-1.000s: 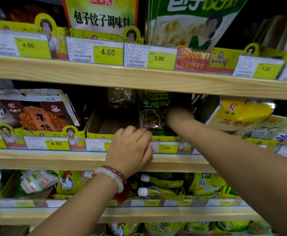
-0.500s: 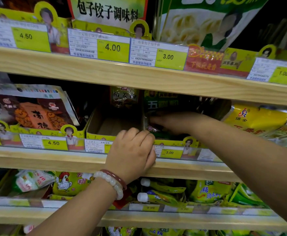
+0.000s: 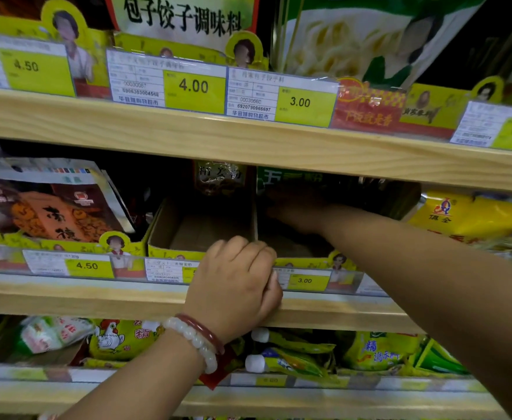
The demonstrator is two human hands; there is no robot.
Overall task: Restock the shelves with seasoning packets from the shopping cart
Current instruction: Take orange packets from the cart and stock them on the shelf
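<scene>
A green seasoning packet (image 3: 291, 178) is seen upright at the back of the middle shelf (image 3: 339, 310), touched by the right hand (image 3: 294, 207), its grip indiscernible in shadow, while the cardboard tray (image 3: 170, 234) front is gripped by the curled left hand (image 3: 236, 286).

1. Light falls from above and in front; the price tags (image 3: 194, 87) and wooden shelf edges (image 3: 248, 140) are bright.
2. The recess under the upper shelf, frame centre, is deeply shadowed.
3. Motion blur softens the edges; shelf lines bow from wide-angle distortion.
</scene>
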